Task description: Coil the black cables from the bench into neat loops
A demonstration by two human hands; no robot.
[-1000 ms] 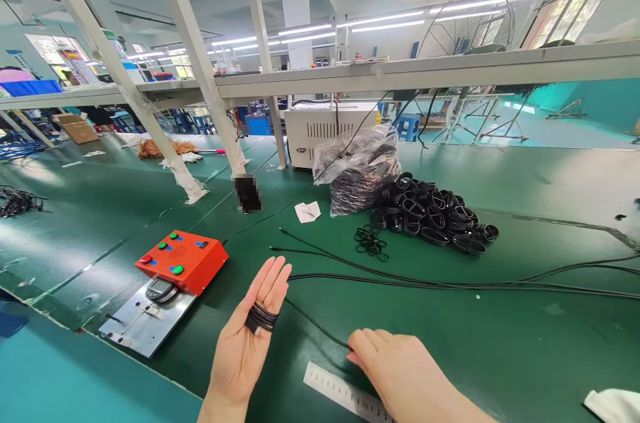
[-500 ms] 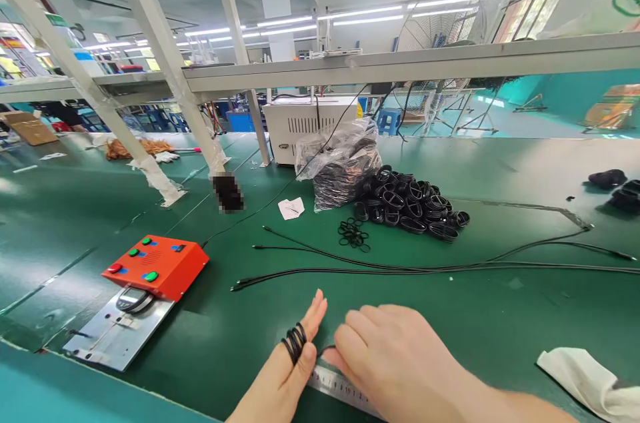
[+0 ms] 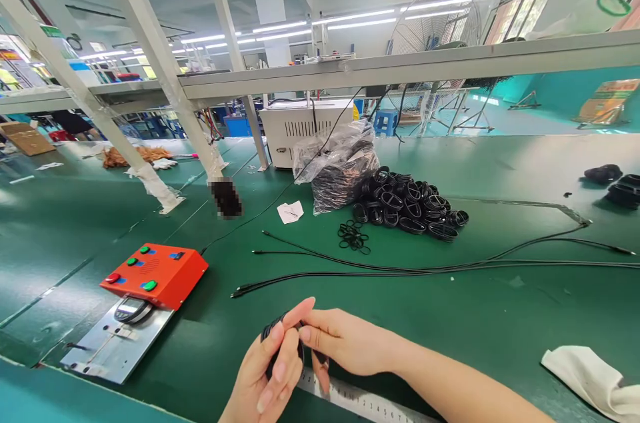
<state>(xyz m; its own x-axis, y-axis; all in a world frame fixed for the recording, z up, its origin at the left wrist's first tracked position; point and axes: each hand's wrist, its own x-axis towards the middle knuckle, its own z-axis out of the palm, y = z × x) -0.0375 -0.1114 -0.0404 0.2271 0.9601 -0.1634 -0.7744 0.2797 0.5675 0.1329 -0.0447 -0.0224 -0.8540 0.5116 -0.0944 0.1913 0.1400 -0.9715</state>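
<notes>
A small coil of black cable (image 3: 271, 328) is wound about the fingers of my left hand (image 3: 267, 376), which is closed around it. My right hand (image 3: 350, 341) meets it from the right, thumb and forefinger pinched on part of the black cable at the coil's side. A short dark piece shows under the right fingers; its shape is partly hidden. Below both hands a steel ruler (image 3: 373, 403) lies on the green table. Beyond them, long black cables (image 3: 380, 272) stretch across the tabletop.
Behind the cables lie a pile of coiled black cables (image 3: 413, 206), small black rings (image 3: 353, 236) and a plastic bag (image 3: 340, 170). An orange tester box (image 3: 160, 273) with a metal plate stands left. A white cloth (image 3: 583, 376) lies right. A shelf beam (image 3: 375, 68) crosses overhead.
The left fingers, earlier stretched out with cable loops around them, have curled around the coil. My right hand has turned from a fist beside them to a pinch at the coil.
</notes>
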